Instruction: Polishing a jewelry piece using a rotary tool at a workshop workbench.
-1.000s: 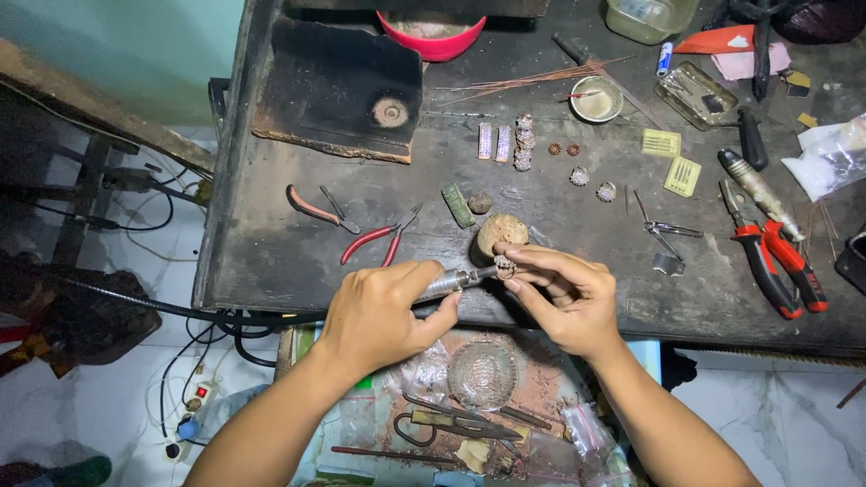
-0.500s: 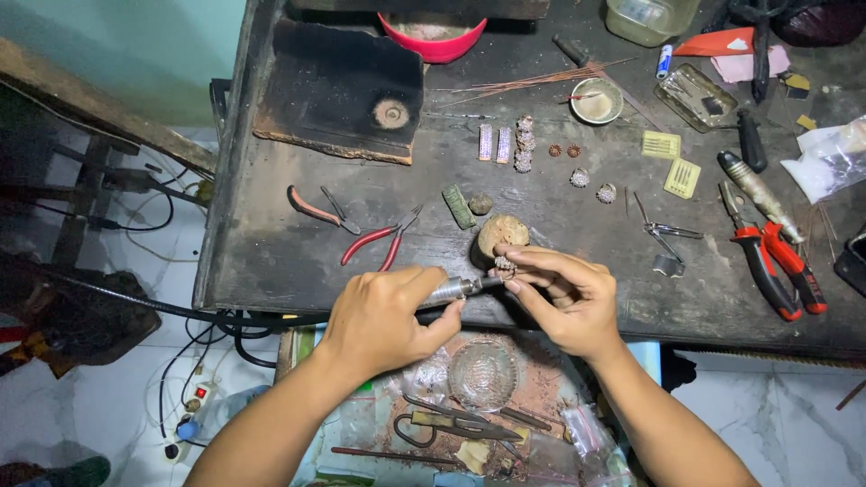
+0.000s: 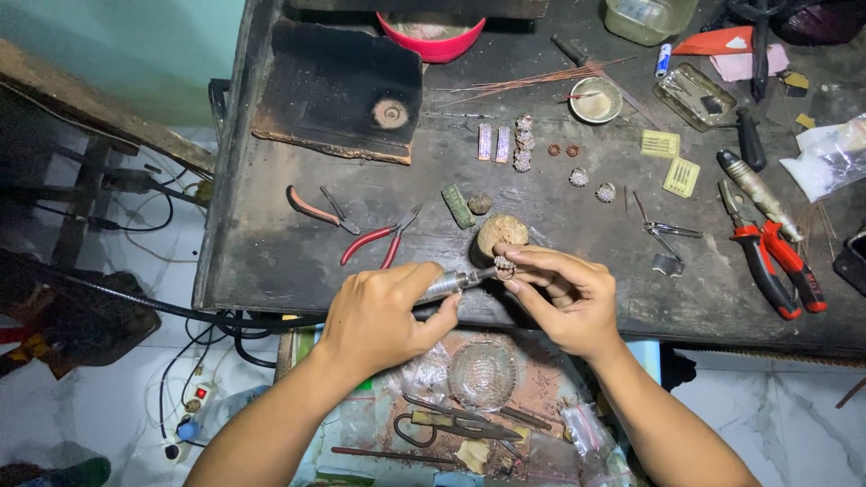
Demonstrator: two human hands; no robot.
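Presently, the following is recorded.
Left hand: the left hand (image 3: pixel 379 317) is closed around a metal handpiece (image 3: pixel 446 286), whose tip is pointed at the bead held in the other hand.
Right hand: the right hand (image 3: pixel 564 293) is closed on a small ridged bead (image 3: pixel 504 265), pinched between thumb and fingertips (image 3: pixel 514 285); the contact face is partly hidden.
Bead position: it is held just off the bench (image 3: pixel 271 252) edge, touching or just beside a rounded wooden block (image 3: pixel 502 232) beyond the pinch; which of the two cannot be told.
Support: both wrists appear unsupported over the bench edge; resting the pinch against the block is judged advisable for steadiness.
Tool approach: the tip should be kept square to the bead and pressure kept light, since a slip would be carried straight into the fingertips.
Grip advice: the bead should be held low on its sides, so the worked face is left exposed.
Surroundings: red-handled pliers (image 3: pixel 374 242) lie beyond the left grip; loose beads (image 3: pixel 591 183) lie further beyond the right grip, well apart.
Catch tray: a littered tray (image 3: pixel 541 406) sits below both hands.
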